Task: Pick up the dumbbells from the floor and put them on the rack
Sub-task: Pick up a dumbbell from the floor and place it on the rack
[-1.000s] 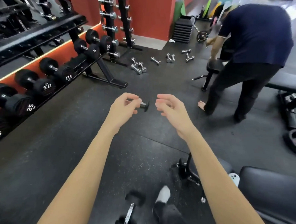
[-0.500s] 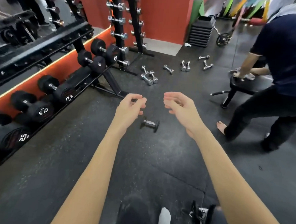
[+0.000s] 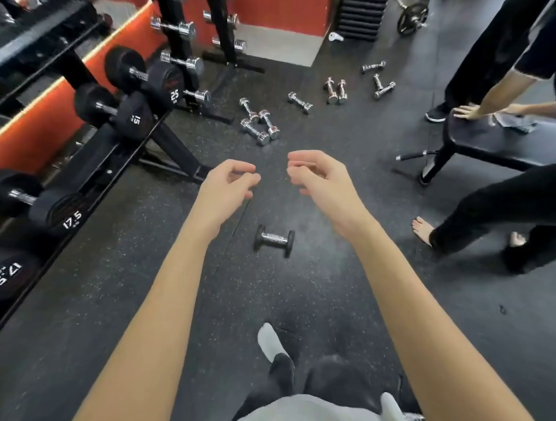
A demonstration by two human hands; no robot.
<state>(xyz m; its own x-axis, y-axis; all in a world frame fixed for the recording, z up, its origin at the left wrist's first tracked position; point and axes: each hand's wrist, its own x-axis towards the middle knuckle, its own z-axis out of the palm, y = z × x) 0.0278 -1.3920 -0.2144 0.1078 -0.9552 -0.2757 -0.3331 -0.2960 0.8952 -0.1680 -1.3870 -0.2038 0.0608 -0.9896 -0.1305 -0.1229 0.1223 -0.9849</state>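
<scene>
1. Head view: left hand (image 3: pixel 226 188) and right hand (image 3: pixel 320 180) are out front above the floor (image 3: pixel 137 283), fingers loosely curled, each grip empty. Likely staged for a reach down.
2. Nearest dumbbell (image 3: pixel 274 240) lies on its side on the floor between the forearms, below both hands, untouched.
3. It's small: black heads, knurled chrome handle.
4. Chrome dumbbells (image 3: pixel 258 124) are scattered farther ahead; rack (image 3: pixel 105 156) at left holds big black ones.

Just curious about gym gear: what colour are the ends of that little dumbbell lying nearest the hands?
Black ends on the small dumbbell, with a shiny silver handle; the head view shows it.
</scene>
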